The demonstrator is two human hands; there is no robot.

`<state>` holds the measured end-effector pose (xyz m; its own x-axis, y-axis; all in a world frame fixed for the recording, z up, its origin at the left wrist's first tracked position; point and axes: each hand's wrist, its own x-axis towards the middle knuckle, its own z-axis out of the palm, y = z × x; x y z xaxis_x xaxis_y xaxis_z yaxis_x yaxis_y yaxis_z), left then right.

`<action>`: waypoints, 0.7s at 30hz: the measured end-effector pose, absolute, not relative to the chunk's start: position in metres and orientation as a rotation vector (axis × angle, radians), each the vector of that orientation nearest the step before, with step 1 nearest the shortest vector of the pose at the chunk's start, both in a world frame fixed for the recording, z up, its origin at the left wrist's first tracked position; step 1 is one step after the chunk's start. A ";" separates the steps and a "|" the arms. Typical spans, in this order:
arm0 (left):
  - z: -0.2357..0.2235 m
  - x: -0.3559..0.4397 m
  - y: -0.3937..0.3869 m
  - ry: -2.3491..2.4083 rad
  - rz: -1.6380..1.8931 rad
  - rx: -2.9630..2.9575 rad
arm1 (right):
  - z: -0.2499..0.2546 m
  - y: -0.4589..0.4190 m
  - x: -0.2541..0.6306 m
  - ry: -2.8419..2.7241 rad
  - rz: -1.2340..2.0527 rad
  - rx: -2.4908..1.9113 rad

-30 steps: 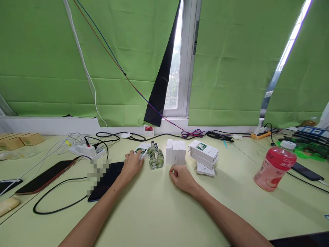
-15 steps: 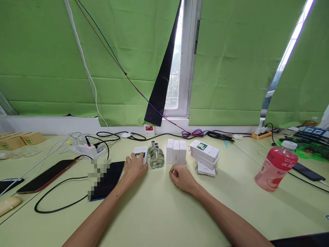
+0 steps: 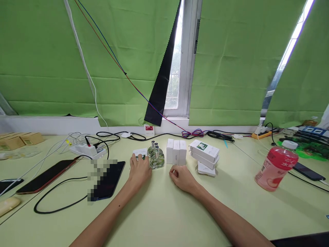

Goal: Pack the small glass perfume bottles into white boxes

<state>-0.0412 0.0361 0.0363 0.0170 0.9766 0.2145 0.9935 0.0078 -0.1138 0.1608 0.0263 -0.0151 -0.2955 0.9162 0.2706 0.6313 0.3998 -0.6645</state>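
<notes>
My left hand [image 3: 140, 170] is over a small white box [image 3: 139, 152] with a green plant picture, its fingers bent around the box and hiding the near part. Just to the right of it stand several clear glass perfume bottles [image 3: 157, 160] with silver tops. My right hand [image 3: 183, 178] rests on the table with curled fingers, and nothing shows in it. Upright white boxes [image 3: 176, 152] stand side by side just beyond that hand. Farther right, more white boxes [image 3: 205, 151] lie in an uneven stack.
A dark tablet [image 3: 110, 180] lies left of my left arm, beside a looping black cable. A phone [image 3: 47, 175] and a white power strip [image 3: 87, 150] sit farther left. On the right stands a pink drink bottle [image 3: 276, 166]. Cables run along the wall below green blinds [image 3: 231, 68].
My left hand has shifted slightly to the right and turned, and the white box under it has turned a little. The right hand stays in place.
</notes>
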 end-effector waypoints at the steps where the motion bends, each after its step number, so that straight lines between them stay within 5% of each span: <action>1: 0.036 -0.040 0.036 -2.035 -0.109 -2.082 | -0.015 0.026 0.161 -2.035 0.588 -1.317; 21: 0.025 -0.025 0.029 -1.876 -0.427 -2.285 | -0.017 0.029 0.160 -2.041 0.556 -1.293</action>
